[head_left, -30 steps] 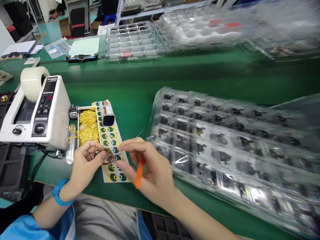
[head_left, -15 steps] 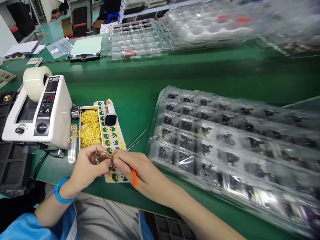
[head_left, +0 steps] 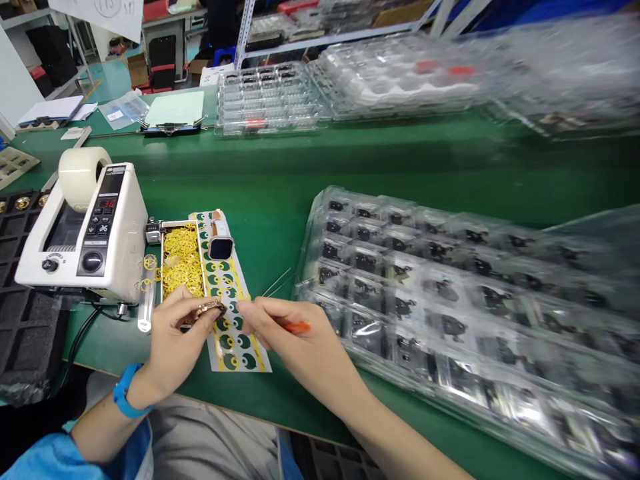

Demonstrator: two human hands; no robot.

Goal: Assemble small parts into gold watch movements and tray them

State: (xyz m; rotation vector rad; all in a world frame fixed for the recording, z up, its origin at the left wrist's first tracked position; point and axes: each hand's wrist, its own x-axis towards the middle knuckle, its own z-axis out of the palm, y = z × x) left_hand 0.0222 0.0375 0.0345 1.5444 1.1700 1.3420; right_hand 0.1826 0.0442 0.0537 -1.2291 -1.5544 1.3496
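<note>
Gripping a gold ring-shaped part (head_left: 201, 311) in your left hand (head_left: 175, 337), you hold it over a green-and-yellow sticker sheet (head_left: 240, 353), your right hand (head_left: 287, 333) pinching an orange tool (head_left: 297, 327). The tape dispenser (head_left: 85, 227) shows 36.

1. On my left wrist I can see a bright blue wrist strap (head_left: 125, 391), a narrow band sitting snugly just behind the left hand (head_left: 175, 340).
2. My left arm comes in from a light blue smock sleeve (head_left: 50, 453), with a white strip (head_left: 145, 453) running along the smock's edge.
3. Below that I make out grey trousers (head_left: 210, 440) across my lap.
4. My right hand (head_left: 300, 340) is bare, and so is the right forearm (head_left: 395, 427), with nothing worn on it in my view.
</note>
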